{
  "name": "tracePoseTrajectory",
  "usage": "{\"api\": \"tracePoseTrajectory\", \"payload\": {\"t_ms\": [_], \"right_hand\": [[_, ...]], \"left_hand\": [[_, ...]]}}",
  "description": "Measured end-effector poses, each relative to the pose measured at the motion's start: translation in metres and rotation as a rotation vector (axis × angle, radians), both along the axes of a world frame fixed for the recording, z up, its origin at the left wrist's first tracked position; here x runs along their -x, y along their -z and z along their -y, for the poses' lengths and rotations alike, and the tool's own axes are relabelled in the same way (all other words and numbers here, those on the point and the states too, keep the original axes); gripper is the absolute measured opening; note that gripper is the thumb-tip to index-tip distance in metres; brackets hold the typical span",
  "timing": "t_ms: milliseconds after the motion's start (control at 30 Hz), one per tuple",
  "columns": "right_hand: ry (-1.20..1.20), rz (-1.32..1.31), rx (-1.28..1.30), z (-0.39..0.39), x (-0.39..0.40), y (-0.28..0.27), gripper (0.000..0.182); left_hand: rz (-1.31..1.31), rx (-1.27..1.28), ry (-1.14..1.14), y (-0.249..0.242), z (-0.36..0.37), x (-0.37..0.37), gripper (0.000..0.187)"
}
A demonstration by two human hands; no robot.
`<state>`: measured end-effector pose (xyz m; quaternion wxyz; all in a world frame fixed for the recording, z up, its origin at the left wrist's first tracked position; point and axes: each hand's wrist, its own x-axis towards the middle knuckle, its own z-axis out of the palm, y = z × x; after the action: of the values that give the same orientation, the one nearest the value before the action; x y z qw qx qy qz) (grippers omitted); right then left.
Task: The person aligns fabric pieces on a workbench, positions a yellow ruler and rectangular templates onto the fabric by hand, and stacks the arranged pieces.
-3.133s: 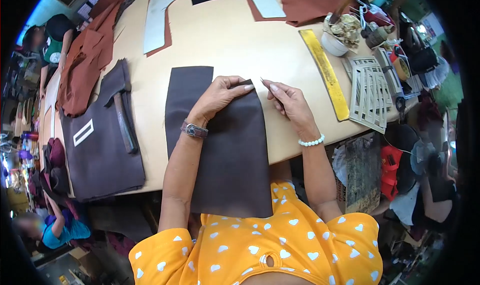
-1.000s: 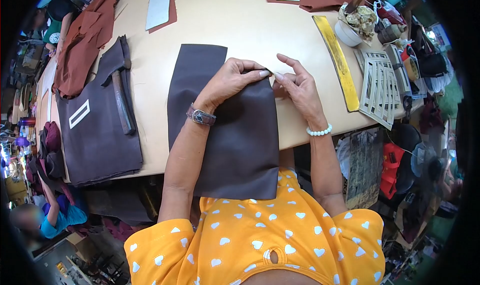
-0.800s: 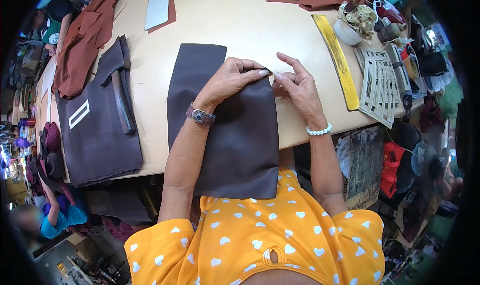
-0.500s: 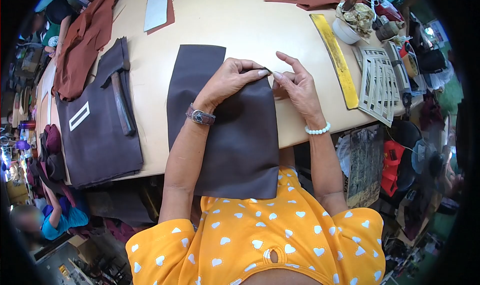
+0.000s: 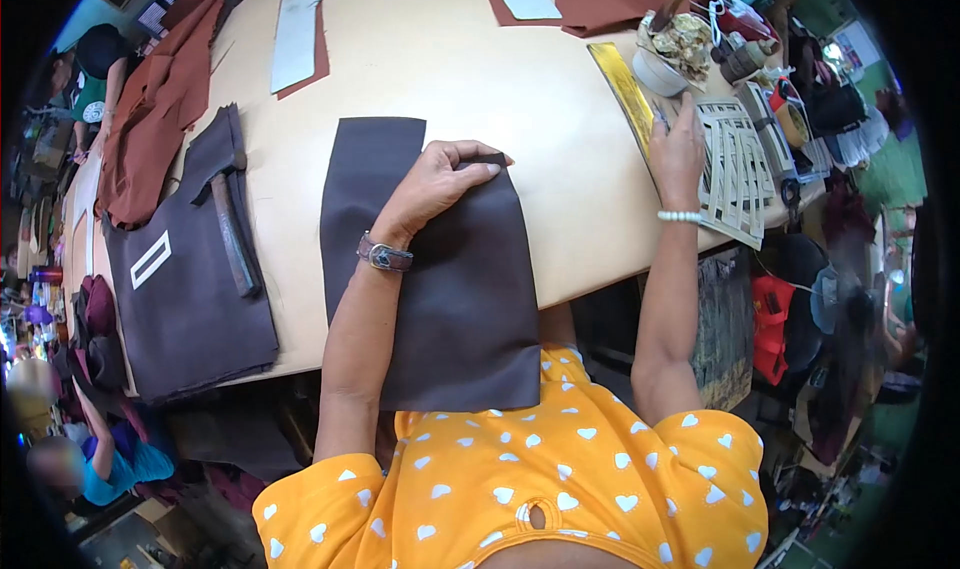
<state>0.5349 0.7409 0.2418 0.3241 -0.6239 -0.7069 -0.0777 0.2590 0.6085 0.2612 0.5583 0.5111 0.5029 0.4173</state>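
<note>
Pinched between the thumb and fingers of my left hand (image 5: 440,184) is the top right corner of a dark brown leather-like sheet (image 5: 460,309). The sheet lies partly on the table and hangs over its edge onto my lap. My right hand (image 5: 678,154) is stretched out to the right, thumb and fingers apart, beside a yellow ruler-like strip (image 5: 622,94) and just below a white bowl (image 5: 660,72) with crumpled material in it. Close to its fingertips is a small, thin item, too small to name.
Pale slatted templates (image 5: 735,169) lie right of my right hand. At left, a hammer (image 5: 232,229) and a small white rectangular frame (image 5: 151,260) rest on stacked dark sheets (image 5: 200,334). Reddish-brown material (image 5: 160,119) lies behind them. Other people work at the far left.
My right hand has let go of the sheet's corner and moved right to the bowl and yellow strip. My left hand keeps its pinch on the corner. The view has shifted slightly.
</note>
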Motion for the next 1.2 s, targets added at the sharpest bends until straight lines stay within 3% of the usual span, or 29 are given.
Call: {"api": "tracePoseTrajectory", "payload": {"t_ms": [67, 200, 267, 300, 400, 533, 733, 767, 867, 933, 967, 1033, 1100, 1167, 1200], "right_hand": [[-0.171, 0.033, -0.145, 0.022, 0.010, -0.012, 0.051], [-0.528, -0.647, 0.598, 0.130, 0.085, -0.038, 0.059], [-0.566, -0.653, 0.530, 0.144, 0.103, -0.010, 0.061], [-0.587, -0.656, 0.499, 0.148, 0.108, 0.001, 0.063], [-0.593, -0.583, 0.417, 0.141, 0.107, 0.000, 0.065], [-0.623, -0.514, 0.409, 0.132, 0.102, 0.004, 0.067], [-0.596, -0.479, 0.417, 0.134, 0.105, -0.002, 0.066], [-0.591, -0.479, 0.426, 0.134, 0.106, -0.002, 0.067], [-0.569, -0.451, 0.426, 0.134, 0.105, -0.002, 0.066], [-0.553, -0.399, 0.397, 0.135, 0.106, -0.001, 0.064], [-0.552, -0.263, 0.215, 0.138, 0.108, -0.005, 0.062], [-0.543, 0.005, -0.153, 0.149, 0.117, -0.021, 0.058], [-0.741, -0.184, -0.036, 0.172, 0.131, -0.032, 0.053], [-0.854, -0.563, 0.372, 0.202, 0.148, -0.043, 0.054], [-0.870, -0.635, 0.414, 0.207, 0.156, -0.039, 0.058]], "left_hand": [[-0.009, -0.013, -0.014, -0.001, 0.001, 0.000, 0.020], [-0.164, -0.208, -0.075, -0.007, 0.001, -0.002, 0.027], [-0.367, -0.315, -0.186, -0.017, 0.011, -0.004, 0.032], [-0.607, -0.510, -0.309, -0.022, 0.020, -0.003, 0.039], [-1.023, -0.650, -0.630, -0.044, 0.065, 0.020, 0.041], [-1.235, -0.188, -0.831, -0.008, 0.145, 0.044, 0.039], [-1.063, -0.154, -0.855, 0.023, 0.165, 0.032, 0.018], [-1.095, -0.247, -0.881, 0.020, 0.163, 0.030, 0.013], [-0.722, 0.006, -0.933, 0.013, 0.163, 0.033, 0.011], [-0.253, 0.004, -0.956, 0.013, 0.169, 0.039, 0.020], [-0.020, 0.003, -0.957, 0.013, 0.172, 0.041, 0.026], [0.177, -0.022, -0.911, 0.006, 0.173, 0.038, 0.042], [0.324, -0.002, -0.911, -0.014, 0.167, 0.023, 0.060], [0.401, -0.024, -0.884, -0.009, 0.159, 0.013, 0.064], [0.435, -0.037, -0.864, -0.007, 0.155, 0.007, 0.065]]}}
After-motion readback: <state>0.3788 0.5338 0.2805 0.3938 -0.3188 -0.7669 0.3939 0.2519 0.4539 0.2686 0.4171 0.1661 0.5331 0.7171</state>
